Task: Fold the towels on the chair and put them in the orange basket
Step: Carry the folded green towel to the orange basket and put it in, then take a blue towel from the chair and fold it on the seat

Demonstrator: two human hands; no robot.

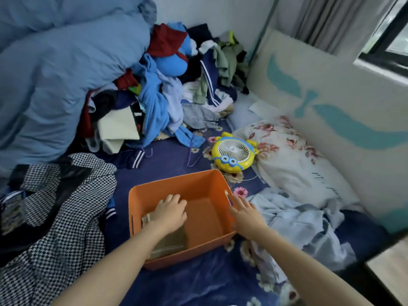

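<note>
A folded tan towel (170, 239) lay in the left half of the orange basket (176, 181), which sat low in the centre of the frame on a dark blue flowered sheet (176, 151). The left hand (170, 209) rested flat on the towel with fingers spread and gripped nothing. The right hand (245, 214) was also open and empty, fingers straight, at the basket's right wall; whether it touched the rim could not be told.

The step in hand looked like settling a folded towel into place. The next move would call for lifting both hands clear and fetching another towel, though no chair showed in view.

Right of the basket lay a crumpled pale blue cloth (298, 219). Above it sat a yellow fan (234, 152), and a heap of clothes (167, 85) filled the upper left.
</note>
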